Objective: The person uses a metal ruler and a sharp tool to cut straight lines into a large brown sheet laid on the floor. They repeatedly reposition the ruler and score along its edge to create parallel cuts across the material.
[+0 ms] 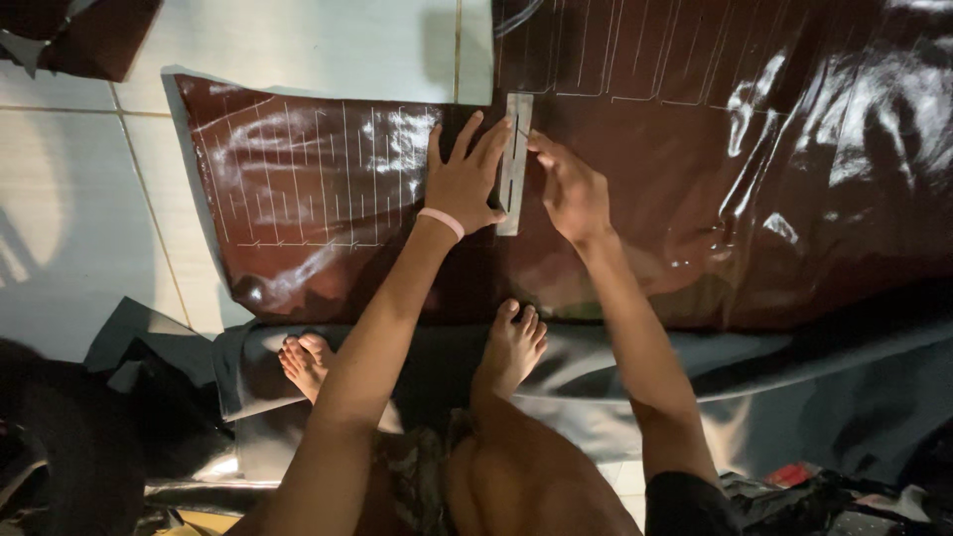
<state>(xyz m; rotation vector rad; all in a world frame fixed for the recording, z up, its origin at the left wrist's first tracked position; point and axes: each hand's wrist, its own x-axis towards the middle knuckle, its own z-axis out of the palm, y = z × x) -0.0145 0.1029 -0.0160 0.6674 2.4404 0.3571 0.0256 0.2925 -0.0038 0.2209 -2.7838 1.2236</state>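
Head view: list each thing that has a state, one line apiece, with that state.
Brown glossy sheet: spread flat on the tiled floor, marked with rows of white lines.
Metal ruler: lying on the sheet, pinned by the left hand.
Left hand: fingers spread, pressing the ruler; pink band on the wrist.
Right hand: pinched on a thin marking tool at the ruler's edge; the tool is too small to identify.
Dark scraps: crumpled beside the sheet.

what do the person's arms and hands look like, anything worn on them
Both arms are bare from the hands up. The left hand has a thin pink band around its wrist. The right hand wears nothing, no ring or watch visible. A dark sleeve edge shows at the right upper arm.
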